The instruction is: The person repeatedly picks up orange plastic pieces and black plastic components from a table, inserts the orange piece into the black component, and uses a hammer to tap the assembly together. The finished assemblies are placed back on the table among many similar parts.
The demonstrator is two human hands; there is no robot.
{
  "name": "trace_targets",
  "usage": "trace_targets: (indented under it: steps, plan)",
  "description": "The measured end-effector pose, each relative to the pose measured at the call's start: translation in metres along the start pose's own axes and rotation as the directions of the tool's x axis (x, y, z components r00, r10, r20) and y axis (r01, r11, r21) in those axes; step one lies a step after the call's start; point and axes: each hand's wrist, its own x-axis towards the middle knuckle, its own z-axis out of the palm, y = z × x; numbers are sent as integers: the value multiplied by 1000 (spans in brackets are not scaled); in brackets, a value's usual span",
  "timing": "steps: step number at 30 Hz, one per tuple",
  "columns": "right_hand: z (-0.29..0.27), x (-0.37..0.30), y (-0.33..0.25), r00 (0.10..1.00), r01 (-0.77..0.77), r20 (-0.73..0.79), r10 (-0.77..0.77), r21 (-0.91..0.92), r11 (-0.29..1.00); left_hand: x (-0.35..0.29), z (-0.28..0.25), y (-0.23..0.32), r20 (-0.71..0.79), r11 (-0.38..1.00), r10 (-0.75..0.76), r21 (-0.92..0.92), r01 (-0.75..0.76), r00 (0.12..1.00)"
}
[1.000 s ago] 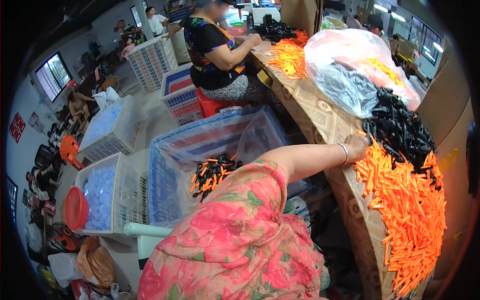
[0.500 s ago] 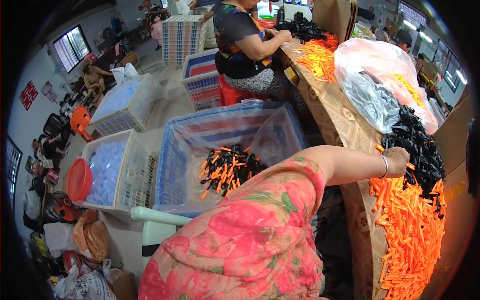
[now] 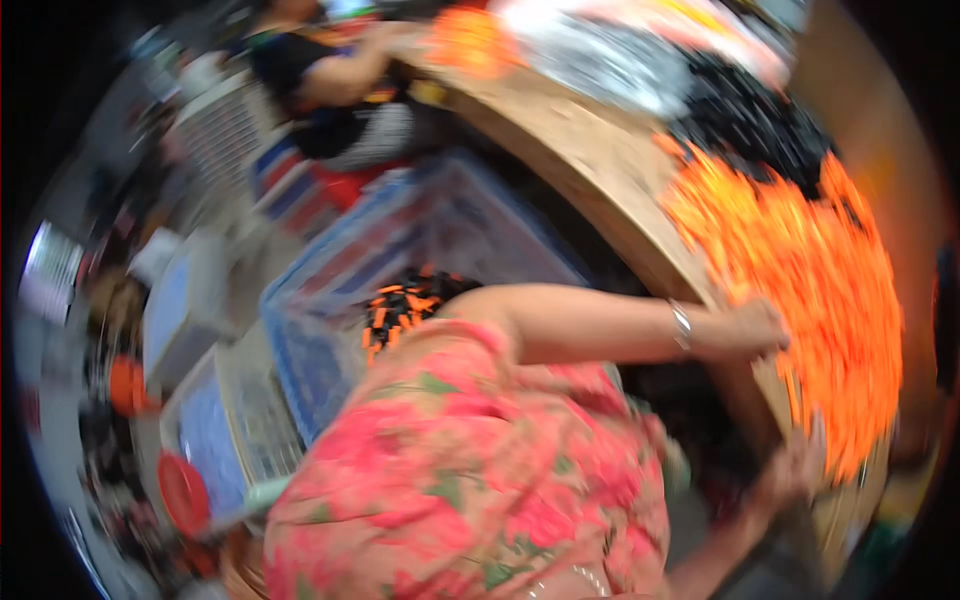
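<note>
The view is smeared by motion. My left hand [image 3: 745, 332], with a silver bracelet at the wrist, is at the near edge of a big heap of orange plastic sticks [image 3: 815, 310]. Its fingers look curled closed; what they hold, if anything, is hidden. Lower down, my right hand [image 3: 792, 468] is by the heap's bottom end at the table edge; blur hides how its fingers are set. Between the two hands, one orange stick [image 3: 792, 395] stands out near the edge. Beyond the orange heap lies a pile of black plastic parts [image 3: 750, 120].
A blue crate [image 3: 300, 370] beside me, lined with clear plastic, holds black-and-orange pieces [image 3: 405, 305]. Farther left stand white crates [image 3: 265, 395] and a red basin [image 3: 183, 495]. Another person [image 3: 335, 80] sits at the table's far end, near plastic bags [image 3: 600, 70].
The view has swung toward the right. My left hand has moved from the black parts back along the orange heap toward me. My right hand has come into sight.
</note>
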Motion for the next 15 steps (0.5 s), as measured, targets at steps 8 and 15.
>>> trace_targets:
  steps: [8, 15]
  plan:
    - [24, -1, -14, 893, -435, 194, 405, 596, 674, -59, 24, 12, 515, 813, -262, -338, 474, 816]
    - [26, 0, -27, 835, -520, 347, 427, 750, 408, -64, 21, 7, 455, 842, -286, -302, 448, 843]
